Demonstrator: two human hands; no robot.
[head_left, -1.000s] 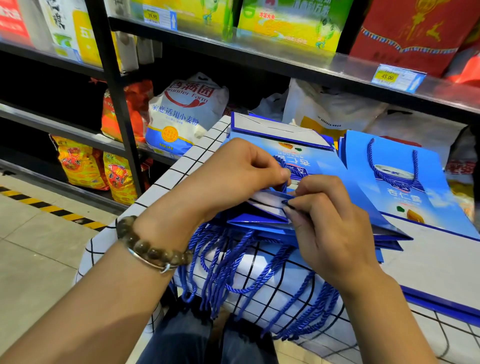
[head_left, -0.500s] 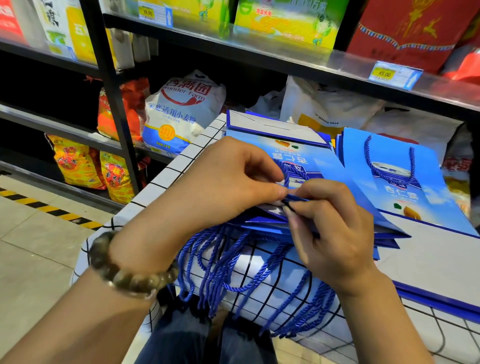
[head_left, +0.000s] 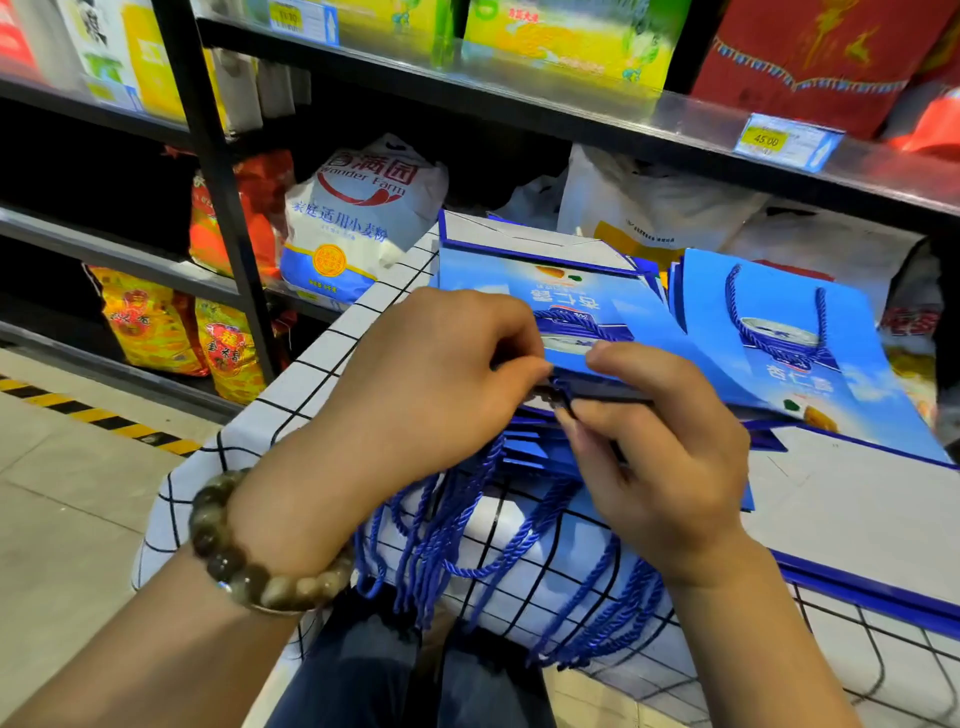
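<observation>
On the checked cloth (head_left: 311, 374), topping a stack, lies the paper bag (head_left: 483, 280): light, stiff, easily creased. Left hand (head_left: 431, 379) pinches its near rim; right hand (head_left: 670, 447) pinches the cord (head_left: 563, 397), limp and slippery, best held near its tip.

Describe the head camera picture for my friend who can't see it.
The left hand and right hand pinch a blue cord at the edge of a flat blue paper bag, on a stack on a checked cloth. More cords hang off the front; shop shelves stand behind.
</observation>
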